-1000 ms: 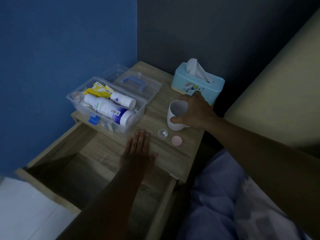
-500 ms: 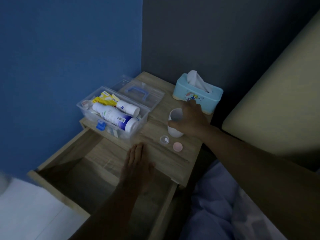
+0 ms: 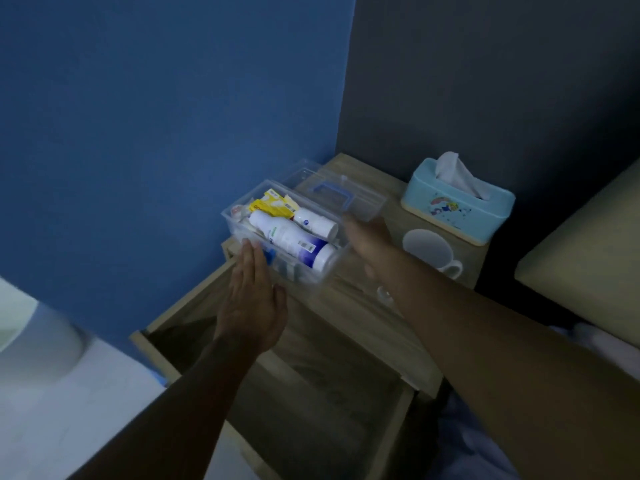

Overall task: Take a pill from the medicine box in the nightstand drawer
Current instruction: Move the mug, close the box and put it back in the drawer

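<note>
A clear plastic medicine box (image 3: 231, 221) stands open on the left part of the wooden nightstand (image 3: 349, 306), holding white bottles (image 3: 294, 239) and a yellow packet (image 3: 273, 206). Its clear lid with a blue handle (image 3: 332, 194) lies behind it. My left hand (image 3: 252, 296) is flat, fingers apart, with the fingertips at the box's front left corner. My right hand (image 3: 367, 242), blurred and open, is at the box's right end. The drawer (image 3: 311, 403) below is pulled out. A small clear cap (image 3: 384, 294) lies on the top beside my right forearm.
A white mug (image 3: 429, 251) stands right of the box. A light blue tissue box (image 3: 457, 202) sits behind it against the dark wall. The blue wall is at the left, a beige headboard at the right, bedding at the lower right.
My right hand has let go of the mug and moved left to the medicine box. My left hand moved up from the nightstand's front edge to the box's front corner. The view tilted up.
</note>
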